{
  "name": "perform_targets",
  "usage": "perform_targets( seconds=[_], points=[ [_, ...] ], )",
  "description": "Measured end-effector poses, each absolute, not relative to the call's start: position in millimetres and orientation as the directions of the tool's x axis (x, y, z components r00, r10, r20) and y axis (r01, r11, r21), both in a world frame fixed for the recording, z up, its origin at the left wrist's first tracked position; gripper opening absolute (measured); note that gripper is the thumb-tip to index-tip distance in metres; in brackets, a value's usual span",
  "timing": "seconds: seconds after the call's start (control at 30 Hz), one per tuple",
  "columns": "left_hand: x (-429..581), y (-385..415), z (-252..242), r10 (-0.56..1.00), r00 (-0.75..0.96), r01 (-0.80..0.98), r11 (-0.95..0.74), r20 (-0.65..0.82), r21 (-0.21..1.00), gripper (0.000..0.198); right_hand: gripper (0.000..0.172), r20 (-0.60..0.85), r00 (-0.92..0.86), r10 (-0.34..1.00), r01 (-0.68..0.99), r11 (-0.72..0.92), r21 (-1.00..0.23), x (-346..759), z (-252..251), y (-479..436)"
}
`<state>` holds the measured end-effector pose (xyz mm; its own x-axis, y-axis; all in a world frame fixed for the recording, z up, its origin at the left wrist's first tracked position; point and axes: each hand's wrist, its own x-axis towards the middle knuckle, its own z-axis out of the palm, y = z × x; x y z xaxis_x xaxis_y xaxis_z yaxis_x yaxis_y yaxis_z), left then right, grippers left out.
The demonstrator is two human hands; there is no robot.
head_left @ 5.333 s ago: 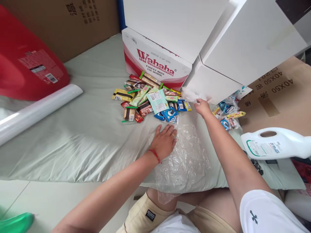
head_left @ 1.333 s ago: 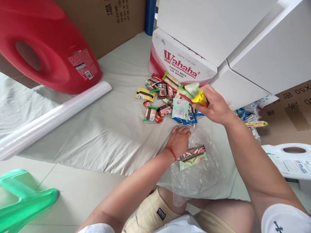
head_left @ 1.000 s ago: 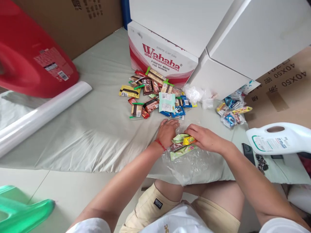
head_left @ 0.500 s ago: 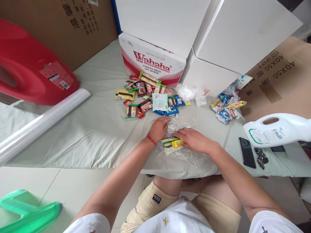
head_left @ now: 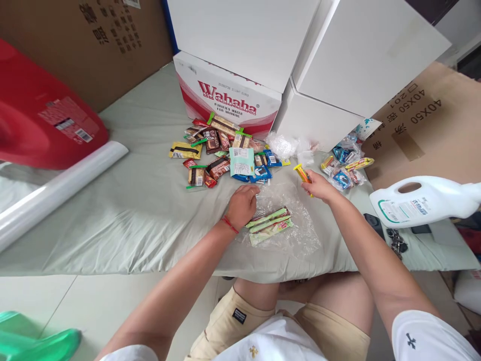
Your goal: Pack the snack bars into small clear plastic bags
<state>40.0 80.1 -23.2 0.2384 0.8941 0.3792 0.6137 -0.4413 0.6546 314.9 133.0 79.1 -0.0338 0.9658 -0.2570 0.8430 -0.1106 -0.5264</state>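
In my right hand [head_left: 318, 185] is a narrow yellow-orange snack packet [head_left: 301, 173], pinched near its lower end and raised above the cloth. My left hand [head_left: 242, 204] stays low at the left edge of a sheet of clear plastic wrap [head_left: 304, 225], its fingers bent together on the film. Several slim light-green snack packets [head_left: 271, 232] lie side by side on that wrap, just right of my left hand. Beyond it spreads a pile of wrapped snacks, with a pale mint packet [head_left: 241, 162] on top and a yellow packet [head_left: 185, 150] at its left.
Crumpled clear plastic [head_left: 282, 145] lies before the white boxes. Bagged snacks [head_left: 343, 170] sit farther right, near a white detergent bottle [head_left: 421, 203], a phone [head_left: 374, 224] and keys [head_left: 397, 241]. Leftward are a plastic film roll [head_left: 63, 190] and a large red jug [head_left: 48, 110].
My right hand has lifted the yellow-orange snack packet off the light-green ones and carried it up and to the right. My left hand has stayed on the wrap. The view has shifted slightly.
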Motion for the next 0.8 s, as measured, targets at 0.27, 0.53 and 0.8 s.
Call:
perform_targets(
  seconds=[0.27,0.53,0.8],
  points=[
    [36.4,80.4,-16.1,0.916,0.08,0.682,-0.338,0.394,0.649,0.034,0.044,0.105,-0.201,0.974,0.722,0.22,-0.656,210.0,104.1,197.2],
    [41.6,75.7,-9.2,0.971,-0.056,0.845,-0.079,0.234,0.529,0.044,0.033,0.15,-0.484,0.862,0.663,0.473,-0.581,209.5,110.6,59.5],
    [41.1,73.1,-5.7,0.976,-0.052,0.911,-0.04,0.211,0.409,0.034,0.039,0.174,-0.018,0.985,0.866,0.103,-0.489,249.7,34.3,-53.0]
  ],
)
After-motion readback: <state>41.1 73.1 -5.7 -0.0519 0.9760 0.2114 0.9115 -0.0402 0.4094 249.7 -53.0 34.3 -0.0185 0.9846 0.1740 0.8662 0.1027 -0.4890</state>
